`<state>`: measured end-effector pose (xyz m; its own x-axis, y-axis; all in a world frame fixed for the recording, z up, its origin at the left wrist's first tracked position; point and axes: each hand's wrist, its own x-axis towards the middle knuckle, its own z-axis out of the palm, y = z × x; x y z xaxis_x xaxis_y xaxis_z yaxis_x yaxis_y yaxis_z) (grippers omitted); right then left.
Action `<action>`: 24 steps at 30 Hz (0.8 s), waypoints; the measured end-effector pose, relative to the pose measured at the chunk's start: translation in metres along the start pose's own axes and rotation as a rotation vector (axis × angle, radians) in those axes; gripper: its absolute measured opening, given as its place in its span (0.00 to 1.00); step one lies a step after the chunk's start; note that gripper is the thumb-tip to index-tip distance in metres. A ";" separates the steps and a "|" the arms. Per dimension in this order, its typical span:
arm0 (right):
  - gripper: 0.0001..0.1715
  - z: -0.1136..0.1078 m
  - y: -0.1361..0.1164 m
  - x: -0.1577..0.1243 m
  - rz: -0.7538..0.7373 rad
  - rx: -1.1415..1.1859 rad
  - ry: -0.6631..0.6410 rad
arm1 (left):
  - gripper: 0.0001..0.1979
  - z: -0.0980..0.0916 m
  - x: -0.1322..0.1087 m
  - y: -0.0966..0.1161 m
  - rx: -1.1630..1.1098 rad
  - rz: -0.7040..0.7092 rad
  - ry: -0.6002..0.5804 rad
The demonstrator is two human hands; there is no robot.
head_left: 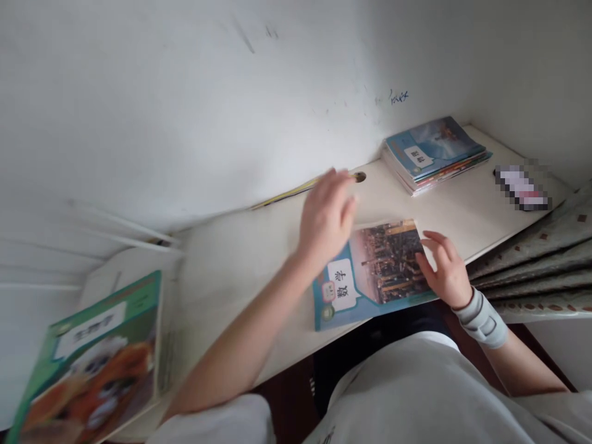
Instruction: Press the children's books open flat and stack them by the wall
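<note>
At the near edge of the desk, a mathematics textbook (370, 271) lies flat under two hands.

The textbook is closed and face up, its near edge overhanging the desk (240, 259) slightly; as far as can be judged it is already laid down but not yet squared up or stacked with the other books. Its cover is blue-green with a white title label on the left and a city photograph filling the right. The right hand (446, 274), above a grey wrist band (481, 317), rests open with its fingertips on the cover's right edge. The left hand (326, 219) hovers over the book's far left corner, loosely curled, gripping nothing. Far right against the wall sits a stack of textbooks (432, 154); a yellow pencil (287, 192) lies along the wall, and a green book with an orange animal cover (97, 364) lies near left.
</note>
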<state>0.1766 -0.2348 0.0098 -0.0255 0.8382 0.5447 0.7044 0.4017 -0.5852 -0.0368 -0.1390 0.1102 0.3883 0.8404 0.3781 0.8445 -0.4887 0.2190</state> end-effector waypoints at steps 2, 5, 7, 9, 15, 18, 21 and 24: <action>0.18 0.010 -0.016 0.000 -0.135 -0.036 -0.165 | 0.23 0.017 -0.053 0.003 0.065 0.085 -0.147; 0.23 0.032 -0.021 -0.001 -0.293 -0.054 -0.424 | 0.32 0.050 -0.117 -0.006 0.131 0.103 -0.383; 0.24 0.042 -0.008 0.004 -0.311 -0.099 -0.496 | 0.32 0.063 -0.136 -0.027 0.177 -0.033 -0.439; 0.22 0.042 0.015 0.018 -0.197 -0.238 -0.433 | 0.31 0.063 -0.135 -0.055 0.236 -0.254 -0.382; 0.18 0.019 0.075 0.069 0.198 -0.431 -0.439 | 0.22 0.045 -0.097 -0.116 -0.033 -0.569 -0.341; 0.18 0.022 0.083 0.081 0.255 -0.332 -0.499 | 0.18 0.054 -0.080 -0.122 -0.214 -0.603 -0.328; 0.13 0.032 0.082 0.086 0.258 -0.266 -0.465 | 0.11 0.065 -0.069 -0.121 -0.294 -0.592 -0.268; 0.07 0.041 0.077 0.086 0.274 -0.292 -0.395 | 0.09 0.071 -0.067 -0.117 -0.312 -0.566 -0.178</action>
<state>0.1998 -0.1162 -0.0132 -0.0385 0.9945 0.0971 0.8884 0.0786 -0.4524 -0.1350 -0.1213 -0.0043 -0.0058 0.9998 -0.0205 0.8000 0.0169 0.5998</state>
